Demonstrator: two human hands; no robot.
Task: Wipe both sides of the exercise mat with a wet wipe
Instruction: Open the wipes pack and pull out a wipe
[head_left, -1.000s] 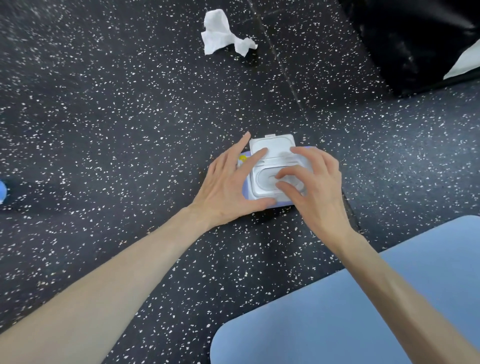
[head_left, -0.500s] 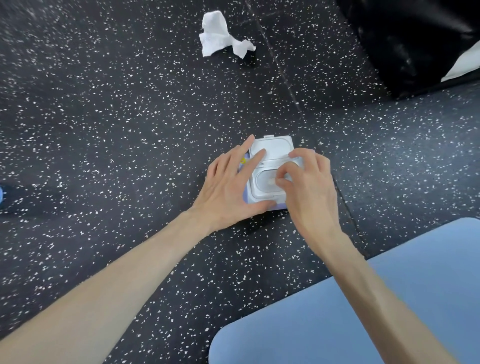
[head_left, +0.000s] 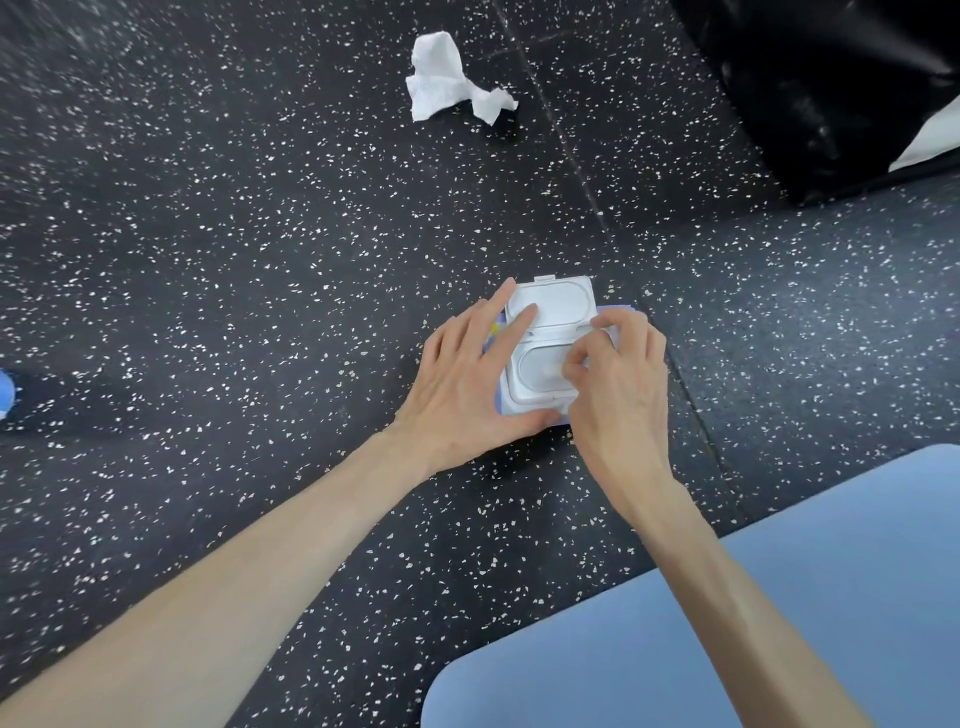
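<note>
speckled floor (head_left: 260, 260) | wipe pack (head_left: 540, 387) under both hands | left hand (head_left: 467, 384) fingers flat | right hand (head_left: 618, 395) fingers curled at opening

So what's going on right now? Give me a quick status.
Left hand flat on wet wipe pack, lid open. Right hand fingers curled at the opening; wipe not visible. Blue mat waiting, crumpled wipe beyond. Nothing blocking.

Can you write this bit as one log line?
step: fetching wipe | left hand: steadies white-lidded wipe pack | right hand: fingers curled at opening | lid: open

Blue exercise mat (head_left: 810, 597) flat on floor, wipes pack (head_left: 540, 353) — lid open, crumpled wipe (head_left: 447, 83) perhaps used
</note>
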